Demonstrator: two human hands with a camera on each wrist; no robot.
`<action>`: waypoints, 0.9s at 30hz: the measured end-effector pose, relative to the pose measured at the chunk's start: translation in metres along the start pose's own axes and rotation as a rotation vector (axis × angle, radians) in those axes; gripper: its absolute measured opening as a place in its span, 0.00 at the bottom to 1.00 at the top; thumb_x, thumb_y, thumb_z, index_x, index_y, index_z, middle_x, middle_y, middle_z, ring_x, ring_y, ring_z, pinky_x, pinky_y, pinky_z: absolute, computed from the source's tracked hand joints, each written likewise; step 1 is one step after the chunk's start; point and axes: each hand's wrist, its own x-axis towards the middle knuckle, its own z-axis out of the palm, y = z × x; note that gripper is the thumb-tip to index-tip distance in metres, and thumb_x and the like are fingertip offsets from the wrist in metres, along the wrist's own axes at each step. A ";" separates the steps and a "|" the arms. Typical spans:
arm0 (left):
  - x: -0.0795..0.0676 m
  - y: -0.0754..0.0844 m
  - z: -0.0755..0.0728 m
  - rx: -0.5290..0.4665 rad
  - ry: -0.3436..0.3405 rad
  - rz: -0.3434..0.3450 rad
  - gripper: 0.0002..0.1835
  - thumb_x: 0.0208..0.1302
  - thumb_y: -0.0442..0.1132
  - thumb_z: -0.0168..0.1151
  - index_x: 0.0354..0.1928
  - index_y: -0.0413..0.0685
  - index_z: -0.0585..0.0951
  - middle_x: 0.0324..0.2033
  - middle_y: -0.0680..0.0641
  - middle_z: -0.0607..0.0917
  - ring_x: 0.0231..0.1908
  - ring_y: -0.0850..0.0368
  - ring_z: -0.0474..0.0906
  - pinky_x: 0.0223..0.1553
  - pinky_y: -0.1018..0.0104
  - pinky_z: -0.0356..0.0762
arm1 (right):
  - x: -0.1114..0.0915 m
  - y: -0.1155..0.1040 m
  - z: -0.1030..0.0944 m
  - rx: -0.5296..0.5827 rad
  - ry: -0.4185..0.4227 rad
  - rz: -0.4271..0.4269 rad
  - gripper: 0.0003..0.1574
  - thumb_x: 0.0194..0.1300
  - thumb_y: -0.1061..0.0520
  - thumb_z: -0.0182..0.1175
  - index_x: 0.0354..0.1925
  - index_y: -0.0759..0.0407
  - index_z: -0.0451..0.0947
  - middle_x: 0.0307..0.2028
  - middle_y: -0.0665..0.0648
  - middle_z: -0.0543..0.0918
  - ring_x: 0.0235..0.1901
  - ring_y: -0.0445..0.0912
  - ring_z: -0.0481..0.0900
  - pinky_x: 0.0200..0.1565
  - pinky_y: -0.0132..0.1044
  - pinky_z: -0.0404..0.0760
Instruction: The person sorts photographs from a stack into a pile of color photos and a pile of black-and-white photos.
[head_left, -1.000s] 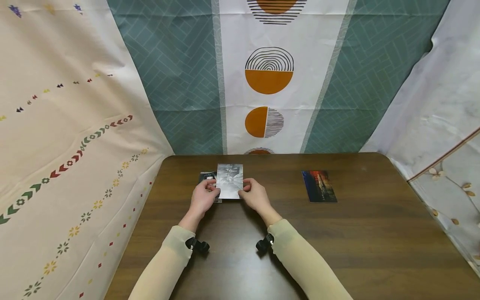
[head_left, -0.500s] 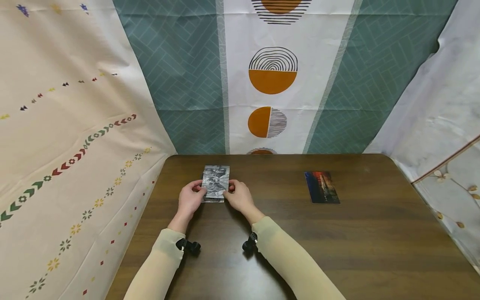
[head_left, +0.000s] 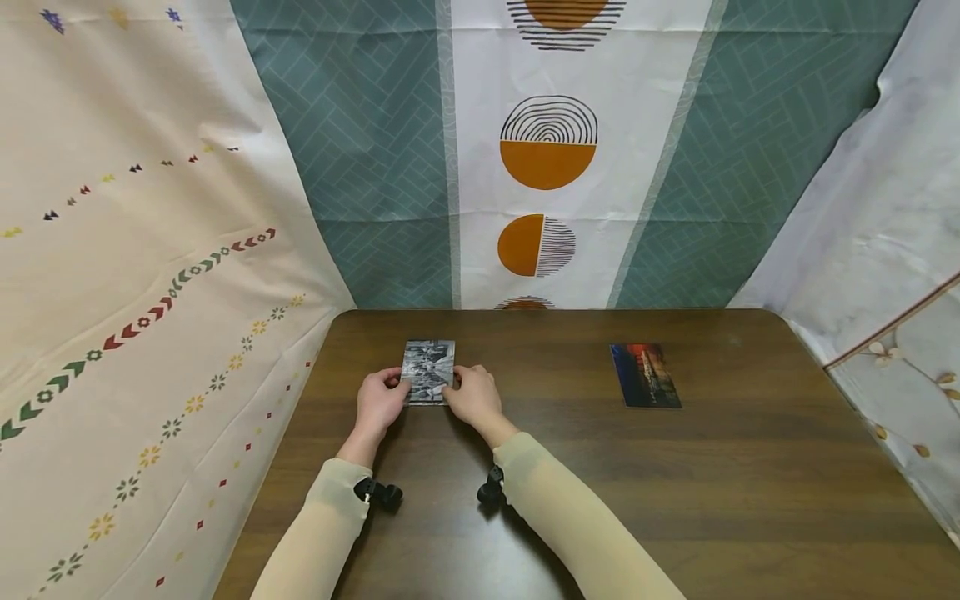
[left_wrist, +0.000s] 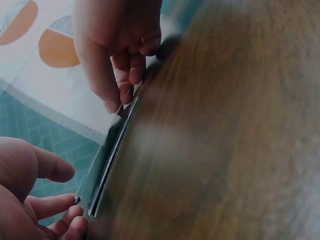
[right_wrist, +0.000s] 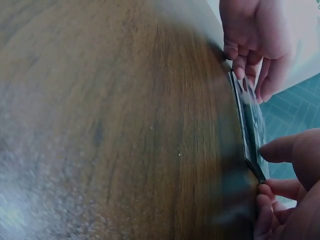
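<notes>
A black-and-white picture card (head_left: 427, 367) lies low over the left part of the table, its long sides toward me and away. My left hand (head_left: 379, 405) pinches its left edge between thumb and fingers. At the opposite edge, my right hand (head_left: 477, 397) grips it the same way, thumb on top. In the left wrist view, more cards (left_wrist: 114, 159) lie stacked on the wood just beneath the held one, with a thin gap between. The right wrist view shows these lower cards (right_wrist: 240, 117) edge-on as well. From the head view, the held card covers nearly all of them.
Apart on the right of the brown wooden table (head_left: 555, 358) lies a dark card with red and blue colours (head_left: 646, 375). Patterned cloths (head_left: 375, 150) hang behind the table and along both sides. Black wrist cameras (head_left: 378, 493) sit on both sleeves.
Both hands have carried the picture card left and then down onto the lower cards, which it now covers. The coloured card on the right has stayed in place.
</notes>
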 end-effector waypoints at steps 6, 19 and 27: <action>-0.002 0.000 -0.003 0.009 -0.015 -0.020 0.25 0.73 0.39 0.62 0.67 0.34 0.81 0.56 0.34 0.81 0.58 0.38 0.74 0.57 0.44 0.74 | -0.001 -0.002 0.001 -0.049 -0.008 -0.013 0.31 0.73 0.47 0.66 0.70 0.57 0.81 0.59 0.63 0.81 0.59 0.61 0.77 0.56 0.53 0.80; -0.001 -0.002 -0.004 0.037 -0.042 -0.025 0.26 0.74 0.40 0.59 0.69 0.32 0.79 0.56 0.35 0.80 0.54 0.40 0.75 0.54 0.47 0.75 | -0.002 0.003 -0.001 -0.023 -0.033 -0.026 0.32 0.74 0.48 0.66 0.71 0.57 0.80 0.60 0.64 0.80 0.61 0.62 0.77 0.58 0.54 0.80; 0.000 0.001 -0.015 0.016 -0.091 0.033 0.30 0.78 0.42 0.60 0.75 0.35 0.72 0.56 0.36 0.77 0.52 0.41 0.74 0.51 0.50 0.73 | 0.006 0.034 -0.021 0.170 -0.063 -0.182 0.32 0.74 0.52 0.65 0.70 0.64 0.77 0.53 0.62 0.84 0.54 0.56 0.82 0.59 0.52 0.79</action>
